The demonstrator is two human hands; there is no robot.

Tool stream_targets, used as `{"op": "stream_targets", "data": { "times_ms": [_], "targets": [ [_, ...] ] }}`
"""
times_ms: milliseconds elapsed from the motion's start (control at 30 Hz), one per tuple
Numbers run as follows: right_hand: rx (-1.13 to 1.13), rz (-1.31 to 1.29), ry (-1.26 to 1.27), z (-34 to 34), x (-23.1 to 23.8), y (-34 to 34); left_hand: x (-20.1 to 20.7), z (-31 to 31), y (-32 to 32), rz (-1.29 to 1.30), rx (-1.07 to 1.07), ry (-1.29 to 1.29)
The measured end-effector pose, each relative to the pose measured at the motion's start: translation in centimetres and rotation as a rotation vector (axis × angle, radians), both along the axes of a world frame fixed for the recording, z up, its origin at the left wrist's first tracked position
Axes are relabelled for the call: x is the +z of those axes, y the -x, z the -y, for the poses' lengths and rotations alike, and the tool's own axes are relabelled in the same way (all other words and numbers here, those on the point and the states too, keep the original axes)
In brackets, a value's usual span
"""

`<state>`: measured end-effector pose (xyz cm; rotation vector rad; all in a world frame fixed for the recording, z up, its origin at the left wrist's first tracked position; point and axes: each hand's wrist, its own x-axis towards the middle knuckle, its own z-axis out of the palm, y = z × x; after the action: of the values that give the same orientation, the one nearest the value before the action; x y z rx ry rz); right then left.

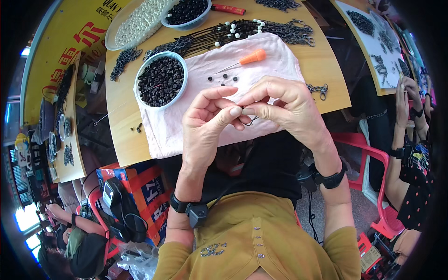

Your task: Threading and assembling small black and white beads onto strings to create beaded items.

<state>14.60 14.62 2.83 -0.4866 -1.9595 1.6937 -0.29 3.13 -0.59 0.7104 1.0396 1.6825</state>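
Note:
Over the pale pink cloth (161, 133), my left hand (205, 114) and my right hand (284, 105) meet fingertip to fingertip. Both pinch a thin black cord (252, 122), a short piece of which shows below the right fingers. A tiny dark spot sits between the thumbs, too small to name. Just beyond the hands lie several loose black beads (225, 75). An awl with an orange handle (252, 57) rests on the cloth, its thin needle pointing left. Left of my hands stands a round tub (185, 86) filled with black beads (161, 80).
Farther back are a bundle of black cords with chains (205, 39), white cube beads (237, 35), a tub of white beads (142, 21), a tub of black beads (185, 11) and a red tube (227, 9). Other people work at tables on both sides; a red chair (373, 154) stands right.

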Motion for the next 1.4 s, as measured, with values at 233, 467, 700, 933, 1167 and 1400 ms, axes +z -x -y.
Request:
{"op": "stream_targets", "data": {
  "times_ms": [233,467,700,933,1167,1400],
  "targets": [
    [0.062,0.132,-0.116,-0.5,1.0,0.4,-0.5,-0.3,0.6,0.003,-0.048,0.020],
    [-0.127,0.049,-0.337,-0.6,-0.1,1.1,1.1,-0.9,-0.5,-0.034,0.065,0.133],
    [-0.284,0.139,-0.475,-1.1,0.0,-0.3,-0.4,-0.6,-0.9,-0.283,-0.063,0.140],
    [-0.411,0.270,-0.470,0.2,-2.1,-0.7,0.0,-0.9,-1.7,-0.093,-0.099,0.083],
    [-0.402,0.254,-0.585,0.4,-1.8,-1.0,-0.2,-1.7,-1.7,-0.170,0.005,0.085],
    [-0.340,0.205,-0.738,1.6,-0.8,-2.0,-0.1,-1.7,-2.8,-0.482,0.047,0.163]
  ]
}}
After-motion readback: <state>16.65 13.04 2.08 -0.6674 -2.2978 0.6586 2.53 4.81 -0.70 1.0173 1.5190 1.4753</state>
